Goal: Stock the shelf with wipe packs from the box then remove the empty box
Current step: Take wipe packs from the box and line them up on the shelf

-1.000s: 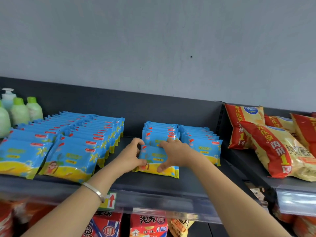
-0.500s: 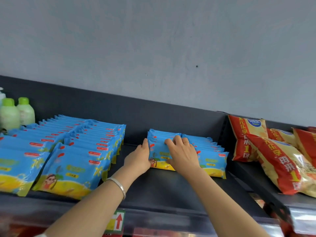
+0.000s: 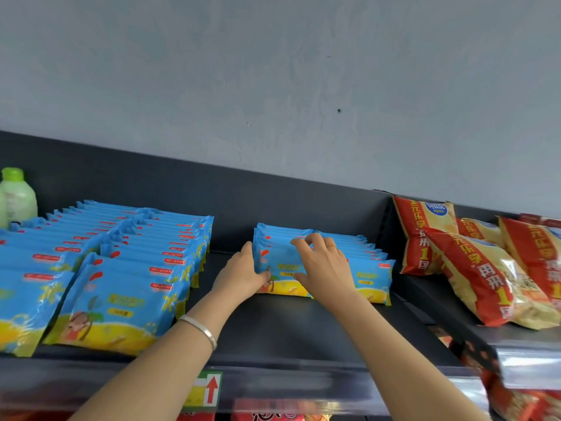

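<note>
Wipe packs stand in a short row toward the shelf's one o'clock. Left hand, fingers pressed together, braces the row's nine o'clock side; right hand curls spread fingers over the front pack. Squaring it well means pushing evenly backward, without crushing.

Far left: 1 pale green bottle with a bright green cap, upright, cut by the frame edge. Far right: red-and-yellow snack bags, 1 leaning at the back, 1 large bag lying in front, 1 more beside it at the edge, overlapping. Grey wall behind, with 1 small dark speck. Label with red up-arrow on the front rail. Red packets below, blurred.
</note>
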